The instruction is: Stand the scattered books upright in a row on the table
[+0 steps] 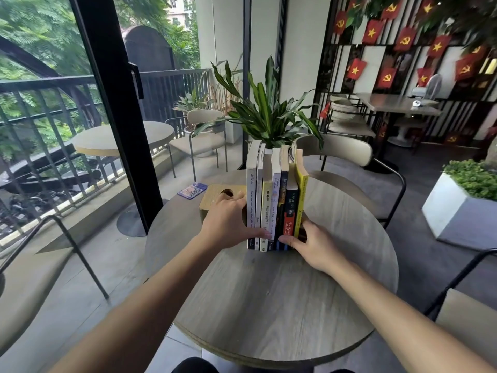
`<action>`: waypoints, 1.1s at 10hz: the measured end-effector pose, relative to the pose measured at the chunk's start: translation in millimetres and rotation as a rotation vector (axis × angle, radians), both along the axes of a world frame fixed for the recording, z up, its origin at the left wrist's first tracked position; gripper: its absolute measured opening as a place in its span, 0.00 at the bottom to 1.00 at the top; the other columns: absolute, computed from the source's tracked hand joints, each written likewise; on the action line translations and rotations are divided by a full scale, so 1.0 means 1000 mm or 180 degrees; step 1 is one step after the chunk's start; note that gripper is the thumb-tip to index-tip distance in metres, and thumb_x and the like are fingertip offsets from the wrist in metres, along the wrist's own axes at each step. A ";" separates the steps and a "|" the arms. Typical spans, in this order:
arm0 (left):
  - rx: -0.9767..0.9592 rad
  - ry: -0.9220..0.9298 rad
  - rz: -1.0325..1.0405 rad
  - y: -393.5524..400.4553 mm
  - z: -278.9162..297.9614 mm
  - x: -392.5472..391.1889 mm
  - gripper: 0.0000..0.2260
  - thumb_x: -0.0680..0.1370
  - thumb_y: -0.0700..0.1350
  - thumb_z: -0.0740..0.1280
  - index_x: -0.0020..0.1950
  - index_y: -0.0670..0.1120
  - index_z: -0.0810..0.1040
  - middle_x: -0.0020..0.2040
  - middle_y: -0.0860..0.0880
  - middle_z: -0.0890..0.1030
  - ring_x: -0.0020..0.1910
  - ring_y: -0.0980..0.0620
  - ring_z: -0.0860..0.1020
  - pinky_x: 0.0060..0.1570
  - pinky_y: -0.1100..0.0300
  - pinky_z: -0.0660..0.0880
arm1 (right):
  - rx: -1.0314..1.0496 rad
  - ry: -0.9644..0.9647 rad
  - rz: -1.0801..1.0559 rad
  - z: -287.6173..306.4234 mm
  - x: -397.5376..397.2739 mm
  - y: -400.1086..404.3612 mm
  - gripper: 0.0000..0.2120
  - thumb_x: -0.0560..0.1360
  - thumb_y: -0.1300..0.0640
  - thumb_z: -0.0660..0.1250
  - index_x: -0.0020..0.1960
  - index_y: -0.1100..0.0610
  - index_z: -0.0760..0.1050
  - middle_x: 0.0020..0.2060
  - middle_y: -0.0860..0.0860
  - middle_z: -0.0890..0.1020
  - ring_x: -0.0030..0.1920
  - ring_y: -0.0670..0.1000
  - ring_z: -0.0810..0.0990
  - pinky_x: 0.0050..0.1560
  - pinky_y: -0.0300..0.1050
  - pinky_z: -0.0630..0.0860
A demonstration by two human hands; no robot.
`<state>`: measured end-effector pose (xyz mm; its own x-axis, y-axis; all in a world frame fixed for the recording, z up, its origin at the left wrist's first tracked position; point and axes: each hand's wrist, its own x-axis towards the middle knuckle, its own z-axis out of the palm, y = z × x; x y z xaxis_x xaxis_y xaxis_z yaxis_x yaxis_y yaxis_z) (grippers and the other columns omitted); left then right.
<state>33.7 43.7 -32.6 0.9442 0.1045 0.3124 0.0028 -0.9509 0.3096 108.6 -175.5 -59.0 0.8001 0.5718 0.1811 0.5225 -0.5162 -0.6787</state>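
Several books [274, 205] stand upright in a tight row on the round grey table [269, 305], spines facing me: two white ones at the left, then yellow, white, dark blue, black and a yellow one [300, 195] at the right end. My left hand [228, 219] presses flat against the left end of the row, thumb across the lower spines. My right hand [312, 243] holds the right end, thumb lying over the bottoms of the dark spines. The row is squeezed between both hands.
A wooden tissue box [215, 197] sits just left of the books, behind my left hand. A small blue card [192, 190] lies at the table's far left edge. A potted plant [266, 114] and a chair [338, 152] stand behind the table; another chair [468, 313] is at my right.
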 end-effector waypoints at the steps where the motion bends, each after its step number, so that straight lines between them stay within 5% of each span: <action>1: -0.0005 0.0003 -0.0004 0.000 0.002 -0.002 0.36 0.64 0.76 0.67 0.64 0.56 0.79 0.55 0.56 0.81 0.54 0.47 0.76 0.61 0.48 0.72 | -0.0060 -0.0028 -0.0023 0.001 -0.001 0.000 0.29 0.73 0.40 0.69 0.70 0.49 0.68 0.64 0.49 0.79 0.62 0.52 0.78 0.61 0.54 0.76; 5: 0.0062 -0.0141 0.0011 -0.009 0.005 -0.008 0.29 0.69 0.67 0.73 0.64 0.52 0.79 0.58 0.52 0.81 0.57 0.46 0.75 0.62 0.54 0.68 | -0.0234 -0.0163 -0.0153 0.006 -0.013 0.003 0.29 0.75 0.43 0.68 0.72 0.53 0.67 0.66 0.52 0.77 0.65 0.54 0.76 0.63 0.52 0.74; 6: 0.0215 0.0009 0.0222 -0.010 0.003 -0.007 0.38 0.67 0.73 0.70 0.70 0.53 0.74 0.65 0.52 0.78 0.65 0.45 0.72 0.67 0.50 0.66 | -0.0125 -0.0238 -0.0204 0.004 -0.014 0.002 0.29 0.74 0.45 0.70 0.71 0.54 0.68 0.66 0.52 0.77 0.65 0.53 0.76 0.62 0.50 0.74; 7: 0.0482 0.0073 0.0471 -0.011 -0.001 -0.008 0.50 0.63 0.80 0.65 0.78 0.52 0.66 0.74 0.50 0.71 0.73 0.45 0.66 0.76 0.43 0.54 | 0.0054 -0.0284 -0.0253 0.005 -0.018 0.000 0.32 0.73 0.46 0.72 0.72 0.55 0.65 0.67 0.51 0.75 0.66 0.52 0.74 0.63 0.49 0.73; 11: 0.0564 -0.0008 0.0645 -0.002 0.005 -0.016 0.55 0.61 0.80 0.65 0.79 0.48 0.63 0.74 0.48 0.71 0.73 0.46 0.66 0.77 0.45 0.55 | 0.0588 -0.0424 -0.0239 0.010 -0.010 -0.003 0.49 0.68 0.44 0.76 0.79 0.50 0.50 0.74 0.49 0.67 0.72 0.48 0.67 0.65 0.43 0.64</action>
